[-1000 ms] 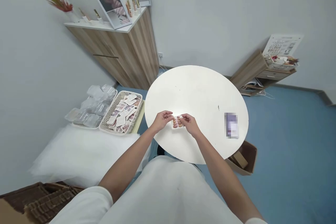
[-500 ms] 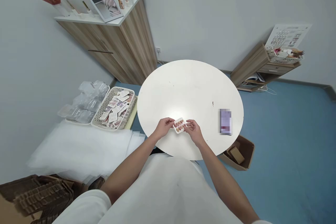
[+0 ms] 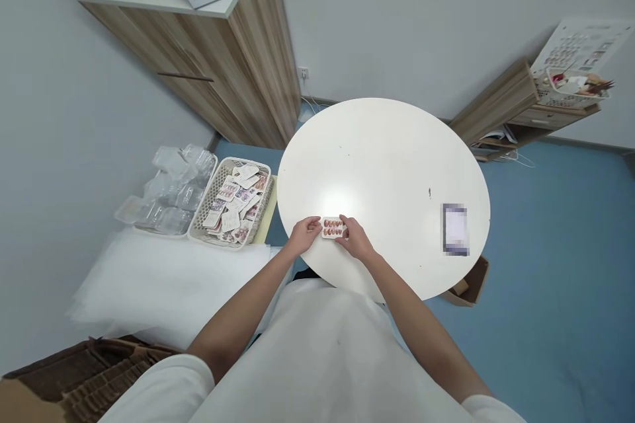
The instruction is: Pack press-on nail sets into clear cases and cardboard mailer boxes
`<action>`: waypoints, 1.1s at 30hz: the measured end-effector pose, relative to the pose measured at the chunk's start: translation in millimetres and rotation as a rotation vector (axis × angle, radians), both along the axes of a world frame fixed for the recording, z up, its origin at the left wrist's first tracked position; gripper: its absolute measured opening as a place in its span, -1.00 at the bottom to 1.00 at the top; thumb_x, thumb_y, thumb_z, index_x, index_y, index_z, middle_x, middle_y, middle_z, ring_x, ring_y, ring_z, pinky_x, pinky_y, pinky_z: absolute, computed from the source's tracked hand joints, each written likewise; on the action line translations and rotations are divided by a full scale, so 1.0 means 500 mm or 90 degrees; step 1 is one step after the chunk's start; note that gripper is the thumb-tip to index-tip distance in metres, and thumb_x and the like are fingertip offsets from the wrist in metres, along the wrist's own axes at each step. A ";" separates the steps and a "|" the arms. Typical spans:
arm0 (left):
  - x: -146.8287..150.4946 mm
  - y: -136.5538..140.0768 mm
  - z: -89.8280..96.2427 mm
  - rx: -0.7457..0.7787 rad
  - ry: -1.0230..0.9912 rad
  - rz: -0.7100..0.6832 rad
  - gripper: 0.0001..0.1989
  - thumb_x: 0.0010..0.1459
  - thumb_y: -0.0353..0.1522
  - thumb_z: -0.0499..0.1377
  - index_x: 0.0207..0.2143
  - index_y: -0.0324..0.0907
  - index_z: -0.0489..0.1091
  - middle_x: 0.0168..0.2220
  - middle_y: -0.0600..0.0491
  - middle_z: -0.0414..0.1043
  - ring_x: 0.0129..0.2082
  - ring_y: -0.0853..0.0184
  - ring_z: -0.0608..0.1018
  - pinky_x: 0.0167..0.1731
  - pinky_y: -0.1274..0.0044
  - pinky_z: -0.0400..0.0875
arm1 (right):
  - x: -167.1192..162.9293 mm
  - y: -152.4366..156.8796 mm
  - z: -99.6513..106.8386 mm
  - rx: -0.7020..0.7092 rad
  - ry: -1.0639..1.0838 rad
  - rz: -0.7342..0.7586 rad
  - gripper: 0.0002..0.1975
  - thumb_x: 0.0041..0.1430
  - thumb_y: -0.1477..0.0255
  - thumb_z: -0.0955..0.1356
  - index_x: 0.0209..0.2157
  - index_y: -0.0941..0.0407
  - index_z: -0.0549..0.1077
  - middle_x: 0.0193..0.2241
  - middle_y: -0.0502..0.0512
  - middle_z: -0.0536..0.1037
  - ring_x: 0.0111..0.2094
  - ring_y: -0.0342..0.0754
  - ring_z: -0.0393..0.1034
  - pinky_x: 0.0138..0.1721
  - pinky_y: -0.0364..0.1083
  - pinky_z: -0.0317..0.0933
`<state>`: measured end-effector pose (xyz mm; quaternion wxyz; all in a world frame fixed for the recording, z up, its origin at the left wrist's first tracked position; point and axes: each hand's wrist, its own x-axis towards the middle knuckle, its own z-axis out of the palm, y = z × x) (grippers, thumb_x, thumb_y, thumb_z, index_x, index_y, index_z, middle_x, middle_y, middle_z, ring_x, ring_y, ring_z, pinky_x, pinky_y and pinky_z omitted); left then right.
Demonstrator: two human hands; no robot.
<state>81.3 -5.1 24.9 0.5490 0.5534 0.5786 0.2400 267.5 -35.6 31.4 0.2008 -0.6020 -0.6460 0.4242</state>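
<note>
A small white card of press-on nails [image 3: 332, 227] is held low over the white round table [image 3: 381, 165], near its front edge. Two rows of reddish-brown nails face up on it. My right hand [image 3: 357, 240] grips the card's right end, fingers at the upper corner and thumb at the lower edge. Just off the card's left edge is my left hand [image 3: 304, 236], its fingers loosely bent and a little apart from the thumb. Whether a left fingertip still brushes the card is hard to see.
A blurred-out rectangular item [image 3: 455, 230] lies at the table's right. Left of the table, a white basket [image 3: 196, 238] holds many nail cards, beside clear plastic boxes [image 3: 171, 221] and white sheets [image 3: 169, 277]. A cardboard box [image 3: 479, 284] stands under the right edge.
The card has turned from tilted to nearly level with the view. My left fingers have eased off its left edge, while my right hand has taken its right end. The view has shifted.
</note>
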 end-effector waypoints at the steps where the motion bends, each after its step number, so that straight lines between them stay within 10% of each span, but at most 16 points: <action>1: -0.012 -0.004 -0.010 0.002 0.020 -0.018 -0.62 0.01 -0.31 0.11 -0.09 -0.23 0.29 -0.18 -0.06 0.38 -0.23 0.35 0.46 -0.19 0.47 0.37 | -0.015 0.004 -0.012 -0.014 -0.012 -0.008 -0.36 -0.04 0.48 0.32 0.10 0.06 0.05 -0.18 0.11 0.28 -0.40 -0.15 0.29 -0.26 -0.06 0.26; 8: -0.059 -0.031 -0.049 0.127 0.190 -0.159 -0.59 0.03 -0.38 0.07 -0.02 -0.22 0.20 -0.08 -0.09 0.25 -0.10 0.26 0.36 -0.12 0.39 0.31 | -0.076 0.008 -0.067 -0.047 -0.173 -0.059 -0.38 -0.06 0.43 0.33 0.07 0.05 0.07 -0.08 0.13 0.22 -0.14 -0.04 0.25 -0.23 -0.09 0.22; 20: -0.073 -0.037 -0.024 0.352 0.341 -0.473 -0.56 0.06 -0.36 0.02 0.03 -0.19 0.12 0.05 -0.09 0.17 0.04 0.20 0.21 -0.01 0.35 0.11 | -0.110 -0.075 -0.043 0.078 -0.301 -0.021 -0.57 0.03 0.33 0.26 -0.02 0.10 0.22 0.02 0.22 0.22 0.00 0.09 0.10 -0.08 0.05 0.08; 33: -0.151 0.000 -0.021 0.321 0.382 -0.344 -0.56 0.06 -0.34 0.03 0.03 -0.17 0.16 0.09 -0.11 0.16 0.14 0.11 0.11 0.06 0.24 -0.06 | -0.205 0.003 -0.036 0.080 -0.329 0.045 -0.60 0.05 0.36 0.23 -0.02 0.09 0.22 0.08 0.21 0.17 0.07 0.10 -0.01 -0.03 0.09 -0.11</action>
